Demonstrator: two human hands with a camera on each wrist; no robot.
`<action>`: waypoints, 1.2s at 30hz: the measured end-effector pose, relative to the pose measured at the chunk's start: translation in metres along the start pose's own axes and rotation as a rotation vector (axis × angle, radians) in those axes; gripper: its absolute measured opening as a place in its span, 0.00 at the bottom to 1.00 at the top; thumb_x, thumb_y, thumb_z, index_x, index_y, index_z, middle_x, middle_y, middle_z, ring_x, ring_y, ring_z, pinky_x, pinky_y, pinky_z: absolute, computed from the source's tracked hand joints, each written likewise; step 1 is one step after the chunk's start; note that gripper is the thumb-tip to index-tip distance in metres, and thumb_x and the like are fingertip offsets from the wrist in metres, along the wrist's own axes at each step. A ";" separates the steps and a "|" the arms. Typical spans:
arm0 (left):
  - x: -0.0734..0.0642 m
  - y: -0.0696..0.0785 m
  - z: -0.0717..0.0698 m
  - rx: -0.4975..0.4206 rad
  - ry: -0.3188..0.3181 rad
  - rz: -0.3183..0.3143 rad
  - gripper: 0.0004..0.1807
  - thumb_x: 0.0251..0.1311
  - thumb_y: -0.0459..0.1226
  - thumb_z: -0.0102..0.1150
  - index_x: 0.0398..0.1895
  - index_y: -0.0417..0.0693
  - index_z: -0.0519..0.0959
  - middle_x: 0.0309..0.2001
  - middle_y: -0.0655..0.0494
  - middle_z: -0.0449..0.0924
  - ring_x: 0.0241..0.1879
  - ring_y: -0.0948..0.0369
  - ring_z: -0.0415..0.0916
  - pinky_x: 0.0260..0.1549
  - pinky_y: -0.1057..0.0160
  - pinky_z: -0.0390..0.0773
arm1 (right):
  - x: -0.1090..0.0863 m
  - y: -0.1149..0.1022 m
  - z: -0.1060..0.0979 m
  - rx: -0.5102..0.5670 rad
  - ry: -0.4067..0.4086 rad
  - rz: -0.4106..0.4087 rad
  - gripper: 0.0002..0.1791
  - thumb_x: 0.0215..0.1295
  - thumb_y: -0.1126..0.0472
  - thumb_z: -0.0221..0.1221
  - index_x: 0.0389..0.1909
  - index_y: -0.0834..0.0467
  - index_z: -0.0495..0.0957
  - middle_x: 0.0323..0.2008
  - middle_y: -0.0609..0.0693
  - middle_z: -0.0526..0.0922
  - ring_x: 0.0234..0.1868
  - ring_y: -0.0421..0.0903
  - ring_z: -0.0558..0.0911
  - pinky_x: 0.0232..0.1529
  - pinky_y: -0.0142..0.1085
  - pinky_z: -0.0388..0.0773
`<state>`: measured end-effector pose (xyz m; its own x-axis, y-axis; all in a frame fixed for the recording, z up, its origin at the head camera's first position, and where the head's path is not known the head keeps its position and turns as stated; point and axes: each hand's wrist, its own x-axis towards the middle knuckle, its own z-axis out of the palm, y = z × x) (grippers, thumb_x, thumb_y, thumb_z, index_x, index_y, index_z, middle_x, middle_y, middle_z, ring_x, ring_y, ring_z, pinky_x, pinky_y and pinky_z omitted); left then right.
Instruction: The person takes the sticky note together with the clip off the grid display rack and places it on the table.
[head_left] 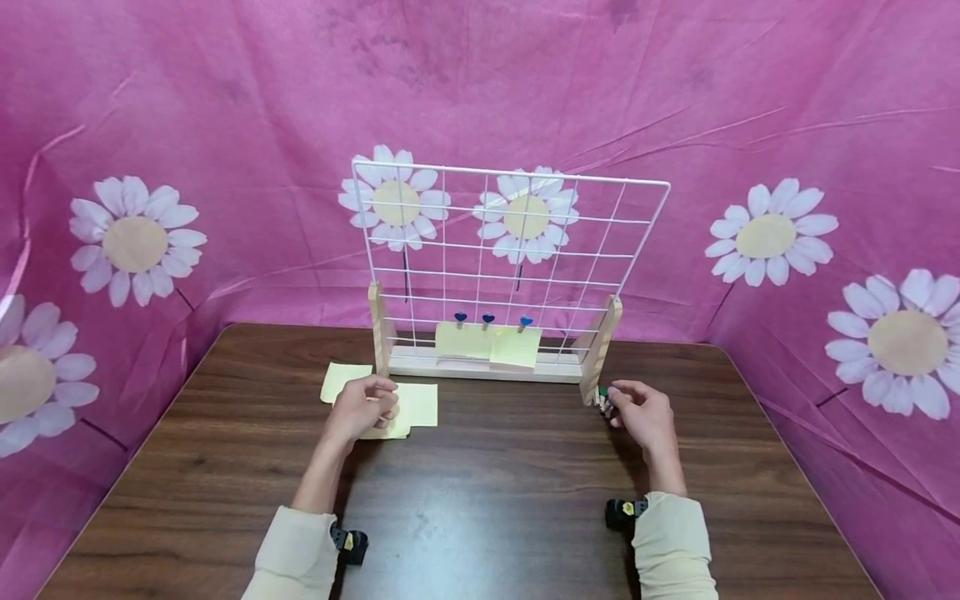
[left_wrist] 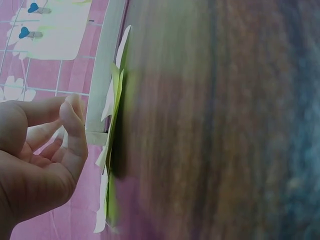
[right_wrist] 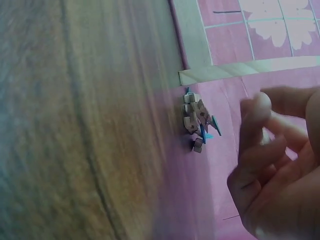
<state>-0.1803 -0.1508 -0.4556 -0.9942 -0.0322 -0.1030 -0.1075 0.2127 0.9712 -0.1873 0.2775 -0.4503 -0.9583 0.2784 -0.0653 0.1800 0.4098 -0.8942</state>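
My left hand (head_left: 363,410) hovers over loose pale yellow sticky notes (head_left: 423,406), its fingers loosely bent and thumb near the index tip. Seen from the left wrist, nothing shows between these fingertips, and the notes (left_wrist: 116,105) lie beyond them with lifted edges. My right hand (head_left: 641,412), also loosely curled, is beside a small pile of heart-topped wooden clips (right_wrist: 192,117) by the rack's right foot. In the right wrist view its fingertips stand apart from the pile. Two yellow notes (head_left: 515,346) hang on the white wire grid (head_left: 483,250) under blue heart clips (head_left: 488,319).
Light wooden uprights (head_left: 600,350) and a base bar (head_left: 480,371) support the grid near the table's back edge. A pink cloth (head_left: 285,125) with large daisies surrounds the brown wooden table (head_left: 480,492). Both wrists wear small black cameras (head_left: 352,546).
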 end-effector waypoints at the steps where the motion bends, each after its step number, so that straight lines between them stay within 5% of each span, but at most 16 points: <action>1: 0.000 0.001 0.001 0.001 -0.002 -0.002 0.12 0.63 0.23 0.58 0.49 0.24 0.78 0.35 0.44 0.79 0.25 0.61 0.79 0.22 0.69 0.85 | 0.000 -0.001 0.000 0.016 -0.024 -0.010 0.19 0.73 0.61 0.60 0.57 0.70 0.78 0.32 0.56 0.85 0.18 0.39 0.79 0.22 0.30 0.82; 8: 0.002 0.003 0.008 0.012 -0.054 0.035 0.16 0.65 0.27 0.60 0.54 0.26 0.76 0.40 0.41 0.82 0.33 0.56 0.82 0.28 0.61 0.88 | -0.001 -0.007 0.004 0.056 -0.099 -0.041 0.17 0.73 0.62 0.60 0.55 0.71 0.79 0.30 0.56 0.84 0.17 0.39 0.80 0.14 0.30 0.77; 15: 0.007 0.005 0.012 -0.025 -0.084 0.046 0.19 0.67 0.28 0.60 0.58 0.27 0.75 0.46 0.37 0.82 0.39 0.49 0.83 0.34 0.55 0.90 | -0.002 -0.018 0.008 0.113 -0.147 -0.077 0.19 0.74 0.61 0.59 0.58 0.70 0.77 0.31 0.59 0.82 0.20 0.39 0.81 0.20 0.31 0.84; 30: 0.013 0.018 0.028 -0.177 -0.172 0.020 0.17 0.70 0.29 0.57 0.59 0.28 0.74 0.52 0.30 0.75 0.51 0.38 0.79 0.39 0.54 0.90 | 0.004 -0.048 0.021 0.146 -0.175 -0.219 0.19 0.72 0.62 0.62 0.57 0.69 0.79 0.28 0.49 0.83 0.20 0.42 0.83 0.19 0.38 0.87; 36: 0.017 0.025 0.040 -0.207 -0.188 0.033 0.19 0.71 0.27 0.55 0.62 0.29 0.73 0.52 0.33 0.77 0.54 0.37 0.77 0.39 0.50 0.90 | 0.008 -0.062 0.029 0.112 -0.171 -0.309 0.18 0.69 0.62 0.65 0.55 0.67 0.81 0.36 0.62 0.86 0.18 0.46 0.83 0.13 0.40 0.84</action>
<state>-0.2006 -0.1065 -0.4417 -0.9834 0.1577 -0.0902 -0.0904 0.0058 0.9959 -0.2121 0.2290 -0.4082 -0.9886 0.0039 0.1506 -0.1396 0.3513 -0.9258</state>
